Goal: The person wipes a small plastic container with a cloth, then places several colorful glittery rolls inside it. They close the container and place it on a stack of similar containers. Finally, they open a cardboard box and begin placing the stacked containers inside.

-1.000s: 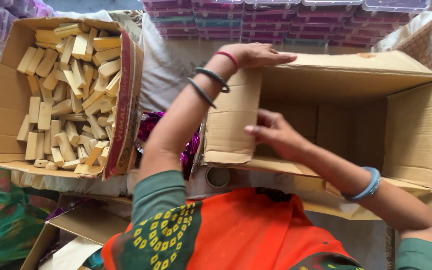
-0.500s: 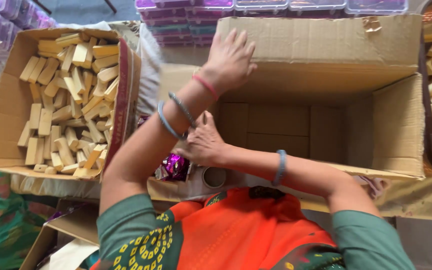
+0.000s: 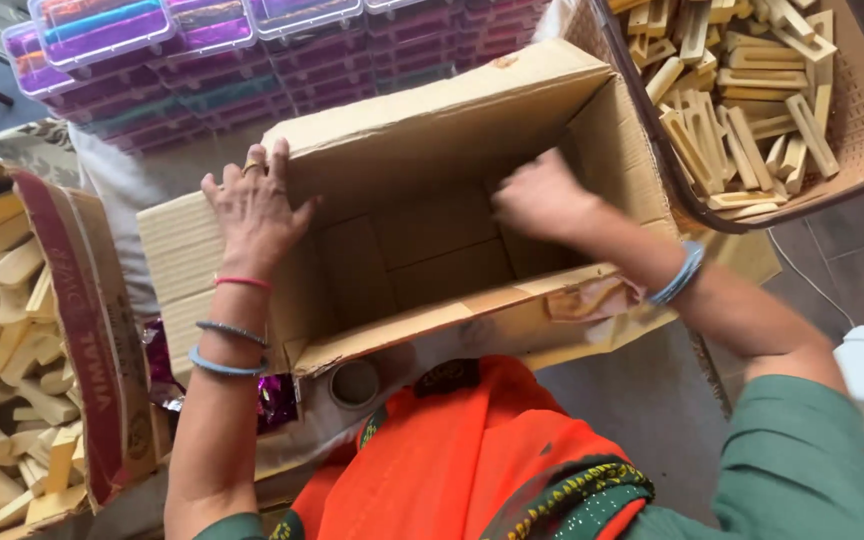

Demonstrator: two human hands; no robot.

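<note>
While the left hand (image 3: 255, 208) lies flat and spread on the left flap of the box (image 3: 422, 250), the right hand (image 3: 540, 197) reaches down inside the cavity near the right wall. The right hand is blurred; its fingers look loosely curled, and whether it holds anything cannot be told. The left hand holds nothing; it presses the flap outward.

Location of the box: it sits open directly in front of the person, between two stores of pale wooden pieces. Its interior is bare, and the bottom flaps show as closed panels. The near flap folds toward the person and carries a strip of brown tape (image 3: 592, 298).

Surroundings:
- Left carton (image 3: 92, 330), touching the box's left flap, filled with wooden pieces (image 3: 2, 370).
- Basket (image 3: 857, 130), upper right, just beside the box's right wall, filled with similar pieces.
- Stacked clear cases (image 3: 202, 40) with purple and coloured contents, beyond the box.
- Tape roll (image 3: 355, 382) and purple foil (image 3: 277, 395), just below the near flap.

Step in hand, as judged: the empty box is being opened out and squared, with one hand bracing a flap and the other working the inside.

Next move, as judged: it calls for steady outward pressure on the left flap, and for the right hand to press the floor panels flat without dragging the right wall inward against the basket.
</note>
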